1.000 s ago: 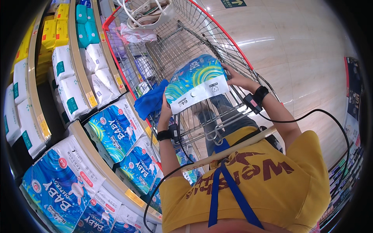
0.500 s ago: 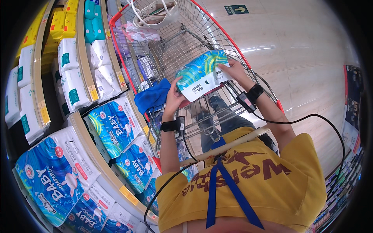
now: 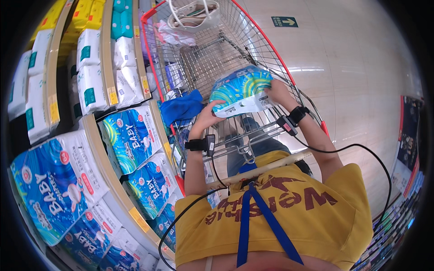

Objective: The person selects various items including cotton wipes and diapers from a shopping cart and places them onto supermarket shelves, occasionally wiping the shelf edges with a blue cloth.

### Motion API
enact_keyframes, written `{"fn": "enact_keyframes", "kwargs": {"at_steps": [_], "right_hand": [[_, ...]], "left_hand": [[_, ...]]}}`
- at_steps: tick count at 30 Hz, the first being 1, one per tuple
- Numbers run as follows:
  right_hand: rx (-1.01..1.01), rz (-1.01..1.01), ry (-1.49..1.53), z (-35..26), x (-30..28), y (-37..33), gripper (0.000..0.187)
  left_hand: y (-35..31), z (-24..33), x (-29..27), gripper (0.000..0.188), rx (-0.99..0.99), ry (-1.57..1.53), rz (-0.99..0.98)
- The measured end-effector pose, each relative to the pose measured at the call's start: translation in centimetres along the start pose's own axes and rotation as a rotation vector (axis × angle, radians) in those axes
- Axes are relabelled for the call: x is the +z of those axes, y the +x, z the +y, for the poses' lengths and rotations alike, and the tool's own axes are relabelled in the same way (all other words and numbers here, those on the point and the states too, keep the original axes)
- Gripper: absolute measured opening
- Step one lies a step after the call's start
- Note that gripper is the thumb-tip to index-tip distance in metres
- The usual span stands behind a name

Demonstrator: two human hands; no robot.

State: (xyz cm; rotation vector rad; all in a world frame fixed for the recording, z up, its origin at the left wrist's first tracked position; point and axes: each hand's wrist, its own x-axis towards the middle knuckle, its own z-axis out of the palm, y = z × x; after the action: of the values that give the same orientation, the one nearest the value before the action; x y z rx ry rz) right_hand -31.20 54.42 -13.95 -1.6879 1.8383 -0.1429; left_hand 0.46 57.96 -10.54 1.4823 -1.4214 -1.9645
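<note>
Between my two hands is a blue, green and white pack of diapers, held over the near end of a wire shopping cart with red rims. My left hand grips the pack's left lower corner. At its right end, my right hand has the fingers closed round the edge. The pack's patterned side faces up and its white side is turned toward me. Just left of the pack, a blue cloth hangs on the cart's side, near my left hand.
Inside the cart's far end are a white handbag and a pink-and-white plastic bag. Shelves on the left carry larger diaper packs, white packs and yellow packs. A green floor sign lies beyond the cart's right side.
The pack has moved slightly away from me and tilted, so less of its white side shows. Both hands keep their hold. The whole view has shifted a little.
</note>
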Motion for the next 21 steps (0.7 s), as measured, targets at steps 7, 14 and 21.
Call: {"fn": "enact_keyframes", "kwargs": {"at_steps": [7,14,21], "right_hand": [[-0.215,-0.025,-0.191,-8.7,-5.7,-0.6,0.07],[-0.705,-0.332,0.501,-25.2,-1.0,-1.8,0.033],[-1.035,-0.513,0.818,-46.3,3.2,-5.8,0.031]], "left_hand": [[-6.4,5.5,-3.2,0.067,0.214,0.418,0.297],[-22.0,11.0,-4.7,0.05,0.481,0.183,0.801],[-37.1,9.9,-8.3,0.046,0.652,0.219,1.626]]}}
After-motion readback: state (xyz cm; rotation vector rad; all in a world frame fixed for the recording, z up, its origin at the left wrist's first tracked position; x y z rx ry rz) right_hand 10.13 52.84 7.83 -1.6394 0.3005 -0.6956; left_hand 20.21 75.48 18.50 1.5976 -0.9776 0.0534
